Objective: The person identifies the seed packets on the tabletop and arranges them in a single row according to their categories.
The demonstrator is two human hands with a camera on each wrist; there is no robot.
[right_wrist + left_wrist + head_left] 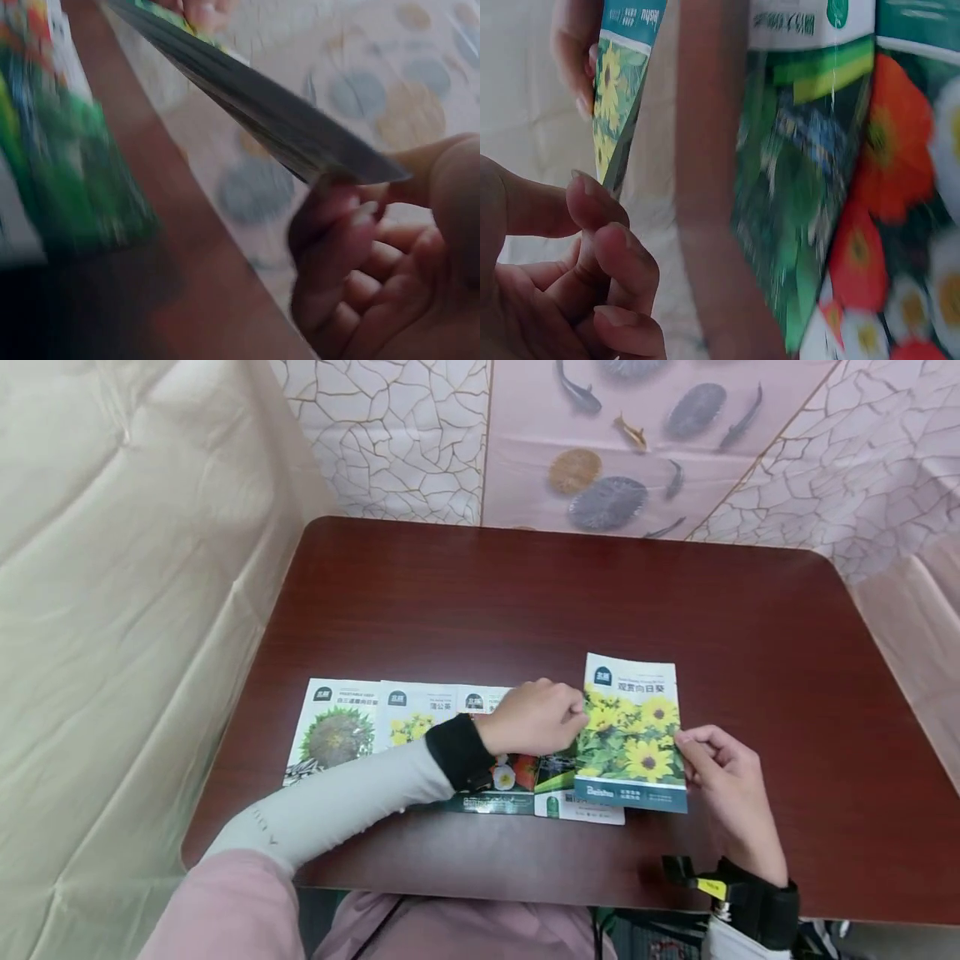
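Note:
A seed packet with yellow sunflowers (633, 727) is held up, overlapping the right end of a row of packets. My right hand (726, 777) pinches its right edge between thumb and fingers; the right wrist view shows the packet (277, 112) nearly edge-on. At its left edge, my left hand (534, 718) pinches it with the fingertips, the other fingers curled. Below lie a packet with green leaves (787, 202) and one with red and white flowers (885, 142), partly covered by my left hand and wrist in the head view.
Further left lie a packet with a large sunflower head (337, 735) and a dandelion packet (408, 718), which my left forearm crosses. All rest on a dark red-brown table (525, 602). Patterned cloth (600, 443) hangs behind it, and a pale curtain (135, 610) stands on the left.

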